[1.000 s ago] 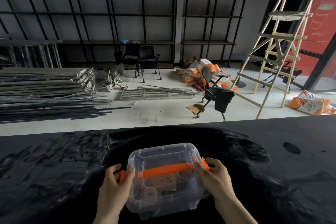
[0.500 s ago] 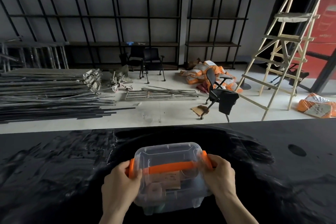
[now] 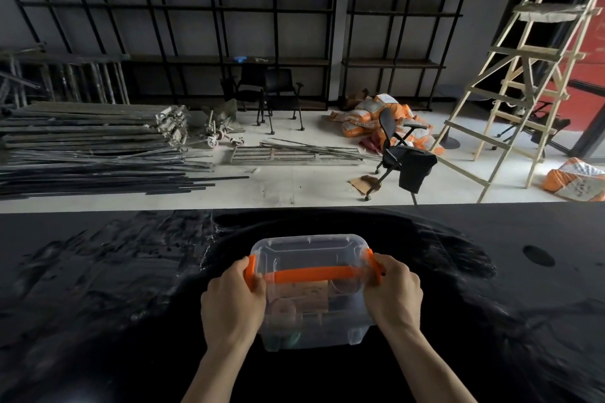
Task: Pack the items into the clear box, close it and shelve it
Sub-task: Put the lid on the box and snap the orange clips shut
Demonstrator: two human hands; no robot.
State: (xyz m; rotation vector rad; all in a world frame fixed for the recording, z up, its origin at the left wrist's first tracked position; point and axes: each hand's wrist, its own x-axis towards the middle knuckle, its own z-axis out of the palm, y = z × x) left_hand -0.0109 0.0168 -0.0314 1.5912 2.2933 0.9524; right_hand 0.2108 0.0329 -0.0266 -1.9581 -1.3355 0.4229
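Note:
A clear box (image 3: 311,252) with its clear lid on sits on the black table (image 3: 98,271) right in front of me. An orange handle (image 3: 311,272) lies across the lid, with orange latches at both ends. My left hand (image 3: 232,304) presses on the left latch (image 3: 251,271). My right hand (image 3: 394,291) grips the right latch (image 3: 375,263). Through the plastic I see a cardboard piece and a tape roll (image 3: 284,309); other contents are blurred.
Beyond the table's far edge lies a pale floor with stacked metal bars (image 3: 91,147), black chairs (image 3: 402,154), orange sacks (image 3: 370,118) and a wooden ladder (image 3: 520,69). Black metal shelving (image 3: 229,26) lines the back wall.
Both hands moved up from the box's sides onto the orange latches and pressed them against the lid. The view shifted slightly left.

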